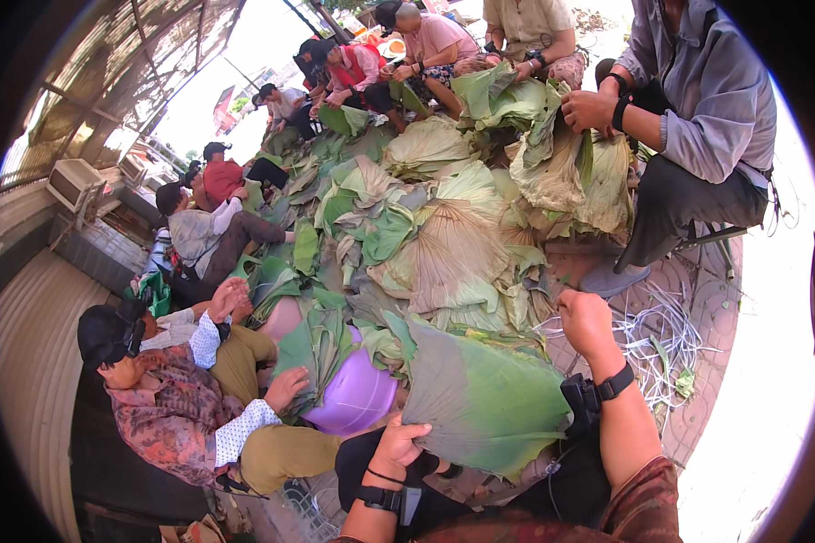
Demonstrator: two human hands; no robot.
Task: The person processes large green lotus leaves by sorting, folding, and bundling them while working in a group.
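My left hand (pixel 399 444) grips the near left edge of a large lotus leaf (pixel 485 397), thumb on top. This leaf is green with a grey-brown patch and spreads over my lap. My right hand (pixel 586 326) is raised beyond the leaf's right side, fingers curled, above the paving. Whether anything thin is between those fingers cannot be made out. Just past my leaf lies a broad heap of lotus leaves (pixel 458 251), some green, others dried and brown.
A purple plastic tub (pixel 356 394) with leaves over it stands left of my leaf. Tangled white strips (pixel 659 346) lie on the brick paving at right. A co-worker (pixel 176 400) sits close at left, another (pixel 706 122) at upper right. Several more people sit around the heap.
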